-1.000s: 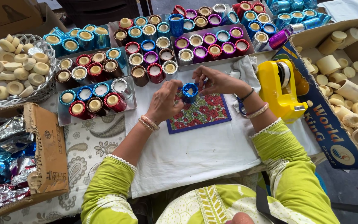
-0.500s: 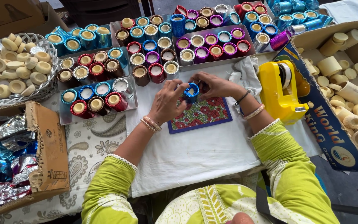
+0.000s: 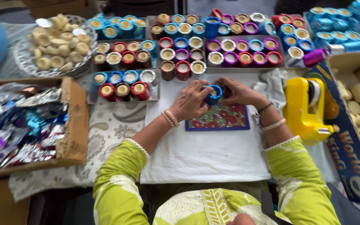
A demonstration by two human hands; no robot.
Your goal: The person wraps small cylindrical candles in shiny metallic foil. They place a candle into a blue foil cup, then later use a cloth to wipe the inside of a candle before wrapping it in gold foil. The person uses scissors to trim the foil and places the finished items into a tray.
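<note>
Both forearms angle inward over the white-clothed tabletop (image 3: 205, 154). The left hand (image 3: 190, 102) and right hand (image 3: 240, 92) meet, fingers pinching a small blue foil-wrapped cup (image 3: 213, 95) above a floral mat (image 3: 219, 118); trays of coloured cups (image 3: 180, 54) sit behind.

Head view, steeply down, close

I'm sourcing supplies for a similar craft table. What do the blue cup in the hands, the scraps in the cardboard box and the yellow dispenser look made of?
The blue cup: seemingly wrapped in shiny metallic foil, judging by its glints; its core is hidden. The scraps: crinkled metallic foil or film, blue and silver, strongly reflective. The yellow dispenser: probably moulded plastic, smooth and glossy.
</note>
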